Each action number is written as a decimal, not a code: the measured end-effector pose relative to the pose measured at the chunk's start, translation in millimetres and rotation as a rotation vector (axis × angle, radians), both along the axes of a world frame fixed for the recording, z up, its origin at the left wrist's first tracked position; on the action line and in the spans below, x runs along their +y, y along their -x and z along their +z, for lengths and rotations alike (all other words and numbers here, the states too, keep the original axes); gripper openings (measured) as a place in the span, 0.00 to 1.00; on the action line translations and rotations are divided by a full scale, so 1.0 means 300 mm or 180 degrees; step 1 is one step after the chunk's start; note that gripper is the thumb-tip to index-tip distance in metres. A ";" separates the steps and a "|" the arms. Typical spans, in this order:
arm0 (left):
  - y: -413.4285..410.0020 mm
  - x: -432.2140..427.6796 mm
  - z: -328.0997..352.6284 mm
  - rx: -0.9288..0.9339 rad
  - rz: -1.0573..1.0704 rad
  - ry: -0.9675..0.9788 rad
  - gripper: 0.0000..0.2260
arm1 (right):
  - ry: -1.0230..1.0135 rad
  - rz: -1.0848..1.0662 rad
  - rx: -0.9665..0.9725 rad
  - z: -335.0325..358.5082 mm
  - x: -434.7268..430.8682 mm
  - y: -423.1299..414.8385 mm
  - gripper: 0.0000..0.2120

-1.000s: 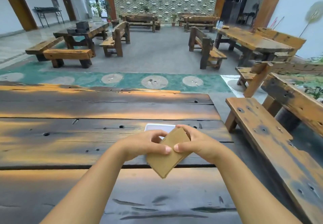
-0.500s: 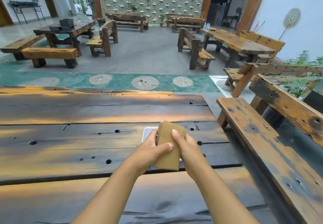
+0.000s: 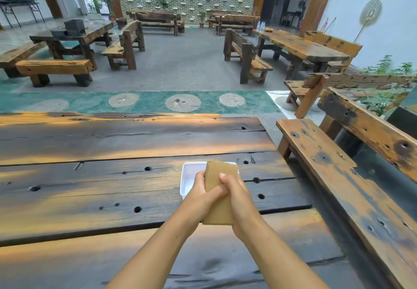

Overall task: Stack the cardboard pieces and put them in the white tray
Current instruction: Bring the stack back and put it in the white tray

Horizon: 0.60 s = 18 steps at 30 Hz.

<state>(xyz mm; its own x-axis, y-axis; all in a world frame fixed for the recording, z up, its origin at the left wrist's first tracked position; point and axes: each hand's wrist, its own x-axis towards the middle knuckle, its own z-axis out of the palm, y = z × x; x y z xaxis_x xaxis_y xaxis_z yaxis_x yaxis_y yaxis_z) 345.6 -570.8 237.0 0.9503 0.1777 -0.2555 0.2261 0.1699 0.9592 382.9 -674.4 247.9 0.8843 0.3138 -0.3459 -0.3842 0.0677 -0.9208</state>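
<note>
Two hands hold one squared-up stack of cardboard pieces (image 3: 220,189) above the dark plank table (image 3: 112,189), and the white tray (image 3: 191,171) serves as the landmark: it sits on the table just beyond the hands, its near right part hidden behind the stack. The stack is raised clear of the tray, tilted with its far end over the tray's right side.

To do this step well, the person should keep the edges flush, level the stack over the tray's open middle, and lower it flat before letting go; judged from the tilt, a corner could catch the rim.

The left hand (image 3: 198,198) presses the stack's left edge, fingers curled around it. The right hand (image 3: 237,200) wraps the right edge, thumb (image 3: 225,181) laid across the top face. Both grasp the stack firmly.
</note>
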 end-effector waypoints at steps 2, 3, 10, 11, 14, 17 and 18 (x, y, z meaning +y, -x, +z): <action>-0.003 0.004 -0.005 0.0002 -0.0036 0.0028 0.30 | 0.0028 0.0005 -0.0047 0.009 -0.001 -0.001 0.20; -0.006 0.001 -0.008 0.0010 -0.0054 0.0039 0.29 | 0.0054 -0.0010 -0.0071 0.011 -0.003 -0.005 0.20; -0.014 0.020 -0.001 0.0032 -0.0213 -0.0229 0.29 | 0.0264 0.0271 -0.0052 0.004 -0.020 -0.026 0.21; -0.015 0.031 0.001 0.0011 -0.0268 -0.0237 0.28 | 0.0318 0.0387 -0.0094 0.009 -0.029 -0.035 0.23; -0.014 0.079 0.027 -0.0094 -0.0559 -0.0672 0.31 | 0.0631 0.0721 -0.0494 0.034 -0.080 -0.085 0.29; -0.017 0.129 0.069 -0.0086 -0.1043 -0.1551 0.45 | 0.1080 0.1467 -0.1008 0.091 -0.145 -0.152 0.43; -0.020 0.139 0.083 -0.0071 -0.1214 -0.1827 0.48 | 0.1201 0.1782 -0.1110 0.109 -0.158 -0.169 0.43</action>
